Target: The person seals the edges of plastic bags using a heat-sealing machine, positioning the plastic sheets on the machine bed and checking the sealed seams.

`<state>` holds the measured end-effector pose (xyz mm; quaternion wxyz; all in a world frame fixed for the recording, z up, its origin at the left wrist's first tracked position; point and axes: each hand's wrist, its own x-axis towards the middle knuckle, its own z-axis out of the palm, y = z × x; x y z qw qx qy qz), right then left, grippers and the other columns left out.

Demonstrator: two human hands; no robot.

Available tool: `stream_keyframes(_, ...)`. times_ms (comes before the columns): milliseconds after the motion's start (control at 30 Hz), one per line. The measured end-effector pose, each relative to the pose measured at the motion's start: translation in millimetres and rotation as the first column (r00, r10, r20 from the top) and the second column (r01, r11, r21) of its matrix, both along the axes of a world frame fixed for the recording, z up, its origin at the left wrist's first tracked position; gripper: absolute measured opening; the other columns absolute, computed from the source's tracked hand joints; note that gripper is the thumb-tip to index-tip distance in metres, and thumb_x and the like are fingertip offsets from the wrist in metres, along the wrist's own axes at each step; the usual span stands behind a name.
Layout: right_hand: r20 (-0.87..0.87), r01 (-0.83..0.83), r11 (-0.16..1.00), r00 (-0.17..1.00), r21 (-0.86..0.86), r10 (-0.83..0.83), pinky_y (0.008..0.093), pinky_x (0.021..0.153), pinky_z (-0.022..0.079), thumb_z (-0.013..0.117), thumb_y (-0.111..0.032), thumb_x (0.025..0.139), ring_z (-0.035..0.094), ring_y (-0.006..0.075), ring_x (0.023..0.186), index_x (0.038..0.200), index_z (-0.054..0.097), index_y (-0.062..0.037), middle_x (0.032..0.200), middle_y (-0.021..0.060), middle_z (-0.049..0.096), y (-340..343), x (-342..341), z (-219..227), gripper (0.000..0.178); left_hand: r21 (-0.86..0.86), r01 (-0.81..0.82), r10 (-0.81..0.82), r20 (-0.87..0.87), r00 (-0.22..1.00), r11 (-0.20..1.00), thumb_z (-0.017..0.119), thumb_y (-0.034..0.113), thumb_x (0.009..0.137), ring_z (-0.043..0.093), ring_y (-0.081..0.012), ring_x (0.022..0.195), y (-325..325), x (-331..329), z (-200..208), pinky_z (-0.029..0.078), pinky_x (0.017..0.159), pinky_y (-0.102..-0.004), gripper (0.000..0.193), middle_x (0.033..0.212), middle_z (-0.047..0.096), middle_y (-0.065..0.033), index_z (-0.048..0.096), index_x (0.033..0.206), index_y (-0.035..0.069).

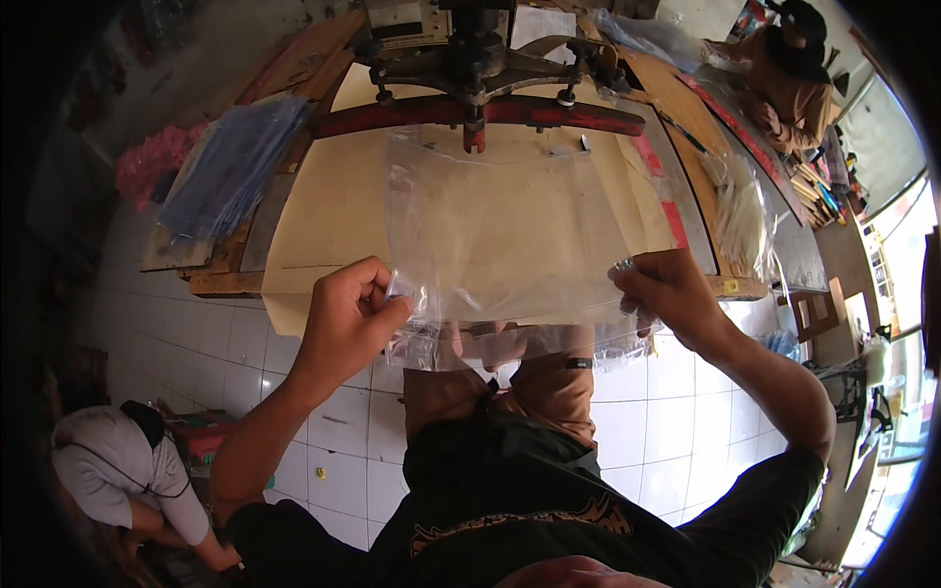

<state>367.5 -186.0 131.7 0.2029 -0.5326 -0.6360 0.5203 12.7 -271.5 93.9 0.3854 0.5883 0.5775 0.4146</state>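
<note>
A clear plastic sheet (510, 235), which looks like a bag or pouch, spans the space between my hands. Its far part lies on tan paper (328, 216) covering the table, and its near edge hangs past the table's front. My left hand (355, 312) pinches the sheet's near left corner between thumb and fingers. At the near right corner, my right hand (667, 294) grips the plastic the same way. Beyond the sheet stands a dark metal press (480, 73) with a long red bar (402, 116) over the sheet's far edge.
A stack of bluish clear sheets (230, 167) lies at the left, beside pink plastic (152, 162). Whitish strips (742, 216) hang at the right. One co-worker (799, 78) is at the far right; another person (118, 470) bends low at the near left.
</note>
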Motion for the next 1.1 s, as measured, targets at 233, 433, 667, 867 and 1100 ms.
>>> stream_keyframes(233, -0.172, 0.101, 0.993, 0.979, -0.057, -0.110, 0.0282, 0.047, 0.052, 0.069, -0.018, 0.094, 0.064, 0.0146, 0.056, 0.102, 0.072, 0.0070, 0.072, 0.0095, 0.067, 36.4, 7.5, 1.2, 0.027, -0.175, -0.014, 0.072, 0.333, 0.940, 0.984, 0.068, 0.004, 0.086, 0.056, -0.0078, 0.055, 24.1, -1.1, 33.0, 0.046, 0.050, -0.0260, 0.010, 0.073, 0.064, -0.0044, 0.058, 0.084, 0.005)
stream_keyframes(433, -0.320, -0.003, 1.000, 0.947, 0.001, 0.003, 0.0267, 0.051, 0.052, 0.065, -0.021, 0.094, 0.059, 0.0138, 0.053, 0.105, 0.072, 0.0066, 0.075, 0.0077, 0.065, 58.0, 20.2, 29.2, 0.031, -0.146, -0.001, 0.063, 0.421, 0.905, 0.989, 0.070, 0.013, 0.088, 0.060, -0.0129, 0.056, 38.6, -15.3, 47.6, 0.051, 0.049, -0.0291, 0.015, 0.071, 0.061, -0.0046, 0.057, 0.084, 0.005)
stream_keyframes(667, -0.219, 0.121, 0.978, 0.963, -0.172, -0.158, 0.0273, 0.051, 0.052, 0.067, -0.021, 0.094, 0.063, 0.0148, 0.062, 0.106, 0.071, 0.0072, 0.078, 0.0095, 0.066, 25.8, 21.6, -1.9, 0.031, -0.157, 0.014, 0.040, 0.337, 0.941, 0.988, 0.066, 0.007, 0.090, 0.057, -0.0116, 0.056, 9.7, 3.1, 15.6, 0.051, 0.050, -0.0325, 0.010, 0.071, 0.061, -0.0050, 0.056, 0.088, 0.004)
stream_keyframes(867, -0.254, 0.108, 0.987, 0.958, -0.117, -0.135, 0.0275, 0.050, 0.052, 0.068, -0.021, 0.093, 0.063, 0.0144, 0.064, 0.106, 0.071, 0.0075, 0.079, 0.0095, 0.065, 28.0, 21.1, 5.5, 0.031, -0.116, -0.030, 0.073, 0.393, 0.917, 0.993, 0.066, 0.006, 0.090, 0.060, -0.0128, 0.057, 11.4, 2.4, 24.0, 0.050, 0.050, -0.0319, 0.010, 0.074, 0.064, -0.0063, 0.056, 0.089, 0.004)
stream_keyframes(1100, -0.280, 0.075, 0.993, 0.955, -0.093, -0.098, 0.0294, 0.055, 0.052, 0.068, -0.024, 0.093, 0.061, 0.0147, 0.063, 0.106, 0.071, 0.0060, 0.080, 0.0087, 0.065, 46.1, 24.2, 8.8, 0.033, -0.154, -0.055, 0.117, 0.425, 0.898, 0.987, 0.069, 0.013, 0.089, 0.060, -0.0134, 0.057, 27.2, -1.5, 34.4, 0.049, 0.052, -0.0308, 0.014, 0.071, 0.060, -0.0037, 0.056, 0.086, 0.007)
